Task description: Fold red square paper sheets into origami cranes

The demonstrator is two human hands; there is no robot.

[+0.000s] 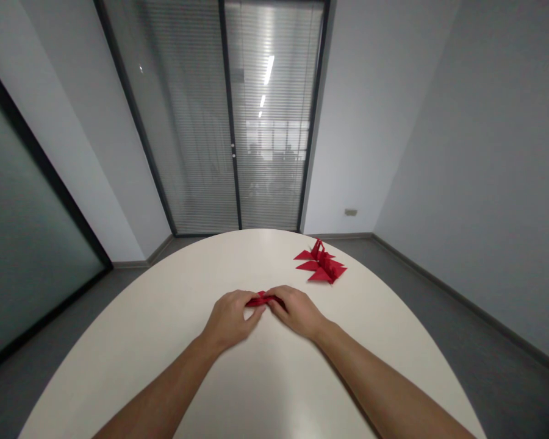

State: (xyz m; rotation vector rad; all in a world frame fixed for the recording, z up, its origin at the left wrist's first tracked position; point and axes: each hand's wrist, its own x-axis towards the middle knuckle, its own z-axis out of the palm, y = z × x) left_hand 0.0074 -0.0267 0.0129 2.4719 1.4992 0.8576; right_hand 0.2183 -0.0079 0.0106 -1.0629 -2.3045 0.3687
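A folded piece of red paper (pixel 258 300) lies between my two hands near the middle of the table. My left hand (pixel 232 316) grips its left end, with the thumb and fingers closed on it. At the other end, my right hand (pixel 297 310) has its fingers curled over the paper and its thumb below. The fingers cover much of the paper, so its exact folded shape is hidden. Beyond my right hand, several red origami cranes (pixel 321 266) stand close together, their pointed wings spread out sideways.
The round white table (pixel 165 341) fills the lower view, its curved edge dropping to a grey floor (pixel 498 360). A glass door with blinds (pixel 274 183) is past the far edge. A plain wall (pixel 480 171) rises on the right.
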